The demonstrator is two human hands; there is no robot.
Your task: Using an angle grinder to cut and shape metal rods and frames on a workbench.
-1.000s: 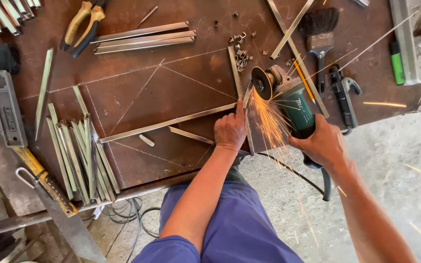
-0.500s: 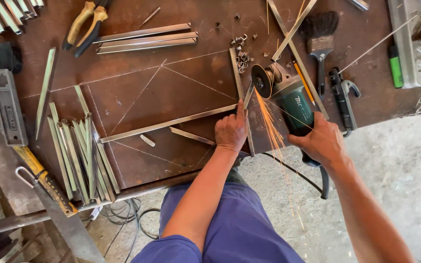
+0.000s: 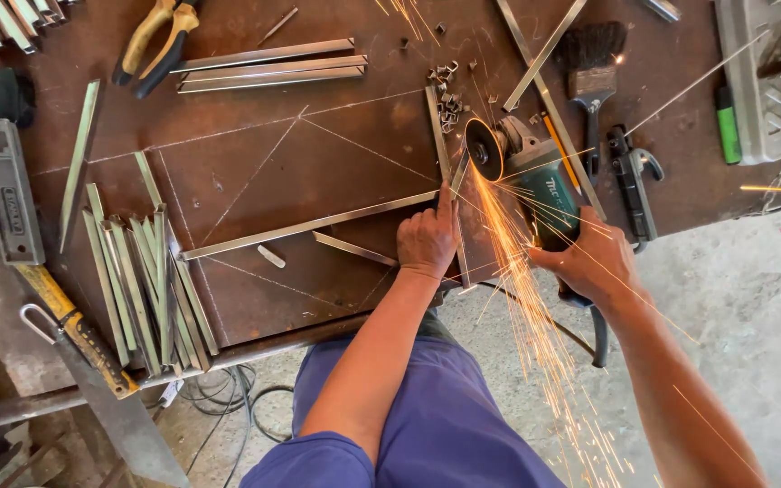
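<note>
Two hands busy: our left hand [image 3: 427, 239] presses the steel strip [image 3: 309, 223] flat on the worktop [image 3: 255, 163], right hand [image 3: 589, 262] clamped on the angle grinder [image 3: 535, 185], cut mid-way, sparks flying.

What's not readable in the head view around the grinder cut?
- Contact point of the grinder disc on the metal strip: washed out by sparks.
- Right hand fingers: wrapped under the grinder body, so the switch is hidden.
- Strip under the left hand: covered by the palm.
- Grey machine, top right: cut off by the frame edge.
</note>
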